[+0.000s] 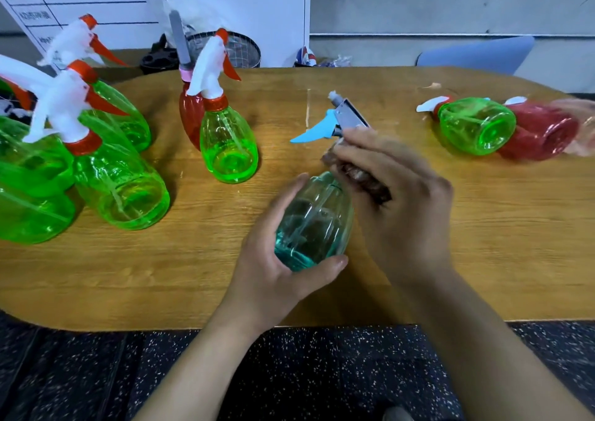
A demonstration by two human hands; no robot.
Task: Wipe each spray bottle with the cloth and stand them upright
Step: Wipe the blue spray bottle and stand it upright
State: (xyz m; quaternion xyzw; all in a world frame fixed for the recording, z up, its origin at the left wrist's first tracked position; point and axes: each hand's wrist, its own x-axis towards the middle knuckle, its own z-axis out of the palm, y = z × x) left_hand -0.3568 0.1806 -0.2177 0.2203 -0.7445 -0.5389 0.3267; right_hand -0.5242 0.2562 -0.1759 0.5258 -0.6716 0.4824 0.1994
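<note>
Left hand (283,259) grips the tilted teal spray bottle (310,224) by its base. Right hand (399,201) presses a brown cloth (360,175) against its neck.

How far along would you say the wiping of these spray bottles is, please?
Done, apparently: the green bottles standing upright at the left. In hand: the left hand grips the teal bottle while the right hand presses a dark cloth to its neck. Left: a green bottle and a red bottle lying at right.
</note>
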